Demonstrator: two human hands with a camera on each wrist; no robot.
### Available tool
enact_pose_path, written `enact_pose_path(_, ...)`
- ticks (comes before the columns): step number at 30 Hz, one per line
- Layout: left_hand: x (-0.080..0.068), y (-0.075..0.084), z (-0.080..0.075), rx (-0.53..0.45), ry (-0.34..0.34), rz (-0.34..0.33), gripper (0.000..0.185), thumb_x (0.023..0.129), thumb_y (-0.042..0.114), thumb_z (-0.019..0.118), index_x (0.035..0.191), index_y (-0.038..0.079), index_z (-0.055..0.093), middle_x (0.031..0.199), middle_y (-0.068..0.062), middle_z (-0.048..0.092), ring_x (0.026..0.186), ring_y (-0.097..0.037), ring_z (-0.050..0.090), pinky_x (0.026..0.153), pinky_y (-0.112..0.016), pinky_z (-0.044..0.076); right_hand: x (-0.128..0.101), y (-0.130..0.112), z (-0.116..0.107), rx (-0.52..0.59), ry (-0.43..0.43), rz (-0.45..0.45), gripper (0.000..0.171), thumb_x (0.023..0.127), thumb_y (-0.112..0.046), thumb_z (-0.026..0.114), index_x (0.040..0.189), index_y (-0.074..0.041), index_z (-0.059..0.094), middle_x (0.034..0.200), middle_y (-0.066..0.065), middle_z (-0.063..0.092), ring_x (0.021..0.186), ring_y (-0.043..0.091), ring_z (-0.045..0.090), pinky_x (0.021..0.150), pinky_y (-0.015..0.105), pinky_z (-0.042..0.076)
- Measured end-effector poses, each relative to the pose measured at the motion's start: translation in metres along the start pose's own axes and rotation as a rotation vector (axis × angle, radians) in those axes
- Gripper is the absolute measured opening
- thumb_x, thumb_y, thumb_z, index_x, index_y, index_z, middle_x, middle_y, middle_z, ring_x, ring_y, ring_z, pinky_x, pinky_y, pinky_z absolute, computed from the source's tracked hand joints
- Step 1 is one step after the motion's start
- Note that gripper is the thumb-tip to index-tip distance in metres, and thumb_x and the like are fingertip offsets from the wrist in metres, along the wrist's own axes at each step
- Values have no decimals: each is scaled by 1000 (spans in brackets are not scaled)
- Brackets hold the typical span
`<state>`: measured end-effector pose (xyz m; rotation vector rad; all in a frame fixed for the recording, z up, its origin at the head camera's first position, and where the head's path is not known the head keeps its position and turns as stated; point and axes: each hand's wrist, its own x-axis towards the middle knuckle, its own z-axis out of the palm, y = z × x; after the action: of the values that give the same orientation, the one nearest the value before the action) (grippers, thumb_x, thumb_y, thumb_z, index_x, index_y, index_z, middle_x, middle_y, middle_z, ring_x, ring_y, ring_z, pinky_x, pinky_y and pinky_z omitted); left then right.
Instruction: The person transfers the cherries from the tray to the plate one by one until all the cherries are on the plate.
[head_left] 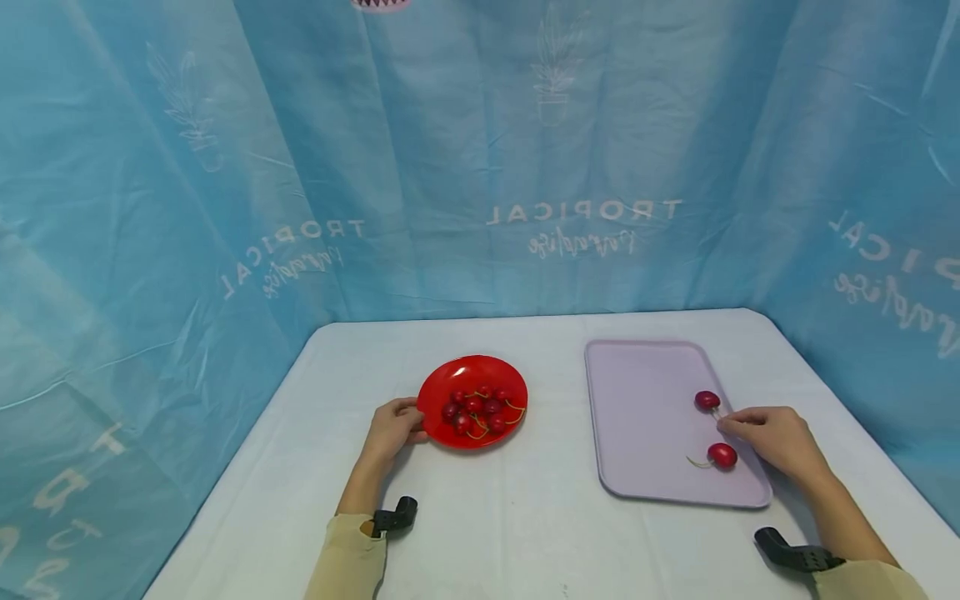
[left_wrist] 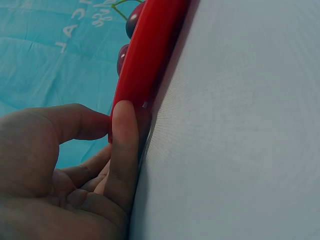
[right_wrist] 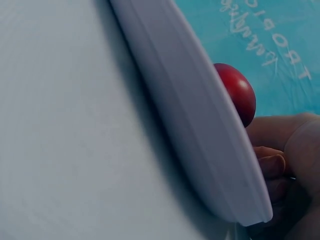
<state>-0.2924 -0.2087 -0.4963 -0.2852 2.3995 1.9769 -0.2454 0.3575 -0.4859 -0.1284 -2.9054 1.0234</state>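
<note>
My left hand (head_left: 393, 428) grips the left rim of a round red plate (head_left: 457, 373), its thumb on the rim and a finger against the underside in the left wrist view. Several dark red cherries (head_left: 474, 404), some with green stems, lie on that plate. Over the right edge of a pale purple tray (head_left: 645, 417) reaches my right hand (head_left: 776, 437). Its thumb and forefinger pinch the stem of one cherry (head_left: 707, 401). Nearer me on the tray lies a second cherry (head_left: 722, 456), its stem pointing left. One cherry (right_wrist: 239, 94) shows above the tray wall in the right wrist view.
A white cloth covers the table (head_left: 525, 517), with plate and tray side by side and a gap between them. Blue printed curtains (head_left: 450, 167) hang behind the table and along both sides.
</note>
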Motion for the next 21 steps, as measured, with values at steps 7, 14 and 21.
enact_pose_path(7, -2, 2, 1, 2, -9, 4, 37, 92, 11, 55, 127, -1, 54, 102, -15, 65, 75, -21, 67, 67, -29, 57, -3, -1, -3, 27, -16, 78, 61, 87, -49, 63, 111, 7, 67, 118, 35, 56, 107, 50, 50, 83, 57, 50)
enact_pose_path(14, 0, 1, 3, -3, -19, 16, 37, 91, 10, 55, 126, -2, 54, 101, -15, 65, 73, -21, 67, 65, -29, 57, -11, -7, -9, 72, -10, 119, 69, 86, -56, 62, 114, 7, 66, 123, 35, 52, 113, 51, 45, 88, 59, 46)
enact_pose_path(21, -2, 0, -2, 10, 6, 9, 37, 91, 10, 54, 126, -3, 54, 100, -16, 64, 68, -20, 66, 63, -29, 57, -10, -18, -7, 129, -12, 161, 75, 83, -61, 61, 116, 6, 65, 130, 35, 47, 120, 53, 38, 92, 63, 41)
